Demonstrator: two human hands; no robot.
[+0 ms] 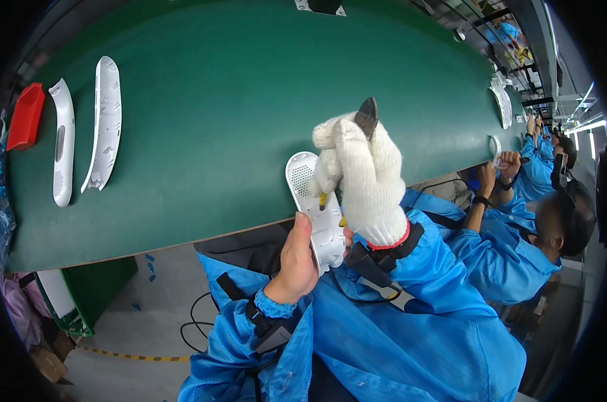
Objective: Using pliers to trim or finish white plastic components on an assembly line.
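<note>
My bare left hand (296, 261) grips the lower part of a white plastic shell (325, 231) by its edges, thumb on the near left side. The shell's rounded upper end carries a grid of small holes, and ribs show along its inner side. Over it is my right hand (363, 167), in a white knitted glove with a red cuff, closed around what look like pliers. Their dark pointed head (367, 117) sticks up past the fingers, while yellow-and-black handle ends (323, 201) show below, near the shell. The glove hides the middle of the tool.
On the green tabletop (209, 120) at left lie a long white shell (103, 124), a slimmer white piece (63, 144) and a red tray (26, 117). Co-workers in blue (511, 234) sit along the right. A white part (501, 100) lies at far right.
</note>
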